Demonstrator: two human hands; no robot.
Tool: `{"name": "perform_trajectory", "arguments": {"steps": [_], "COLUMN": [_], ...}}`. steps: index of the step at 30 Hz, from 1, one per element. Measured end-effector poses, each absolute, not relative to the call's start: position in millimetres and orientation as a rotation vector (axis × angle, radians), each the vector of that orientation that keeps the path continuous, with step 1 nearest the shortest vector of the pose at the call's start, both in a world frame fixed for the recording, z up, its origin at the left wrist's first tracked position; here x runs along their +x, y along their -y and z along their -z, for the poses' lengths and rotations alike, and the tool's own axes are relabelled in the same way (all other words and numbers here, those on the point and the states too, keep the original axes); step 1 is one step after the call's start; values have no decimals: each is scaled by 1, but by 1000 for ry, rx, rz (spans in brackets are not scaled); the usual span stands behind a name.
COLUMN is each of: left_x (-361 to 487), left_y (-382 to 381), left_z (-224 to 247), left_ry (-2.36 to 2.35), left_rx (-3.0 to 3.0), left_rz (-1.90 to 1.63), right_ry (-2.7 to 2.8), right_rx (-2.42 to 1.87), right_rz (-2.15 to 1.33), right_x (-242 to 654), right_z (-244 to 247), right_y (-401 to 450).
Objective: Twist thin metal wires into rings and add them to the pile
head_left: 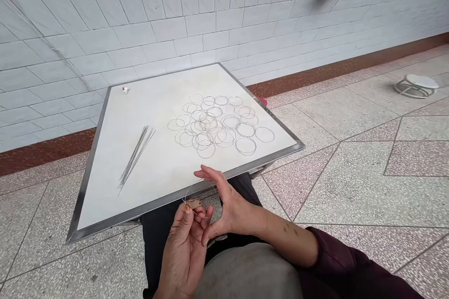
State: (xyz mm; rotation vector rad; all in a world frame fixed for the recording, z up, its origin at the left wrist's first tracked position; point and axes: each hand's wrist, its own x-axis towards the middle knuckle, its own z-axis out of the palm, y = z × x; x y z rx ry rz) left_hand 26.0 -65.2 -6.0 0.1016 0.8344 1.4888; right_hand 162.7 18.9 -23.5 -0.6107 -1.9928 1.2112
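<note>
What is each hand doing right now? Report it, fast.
Left hand: closed, pinching a thin wire loop in its fingertips.
Right hand: open, curved, beside the wire, no clear hold.

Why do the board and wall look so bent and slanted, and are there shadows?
Head view: the wide lens stretches things, so the white board looks like a slanted wedge and the tiled wall seems to curve away. Head view: the light is soft, with only faint shadows, and the wire rings look sharp.
</note>
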Motion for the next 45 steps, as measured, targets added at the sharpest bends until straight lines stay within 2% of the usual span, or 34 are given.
{"name": "perform_trajectory", "arguments": {"steps": [18, 37, 45], "left_x": [32, 31, 22], "left_y": [70, 71, 73], "left_z": [4, -2, -2], "left_ry": [-753, -855, -944], "left_rx": [137, 299, 417], "left_rz": [-1450, -1338, -1313], "right_ry": [1707, 1839, 2134], "right_rx": [-302, -106, -211], "right_rz": [-1249, -1256, -900], "right_x": [156, 169, 182], "right_z": [43, 34, -2], "right_y": [-23, -35, -44]}}
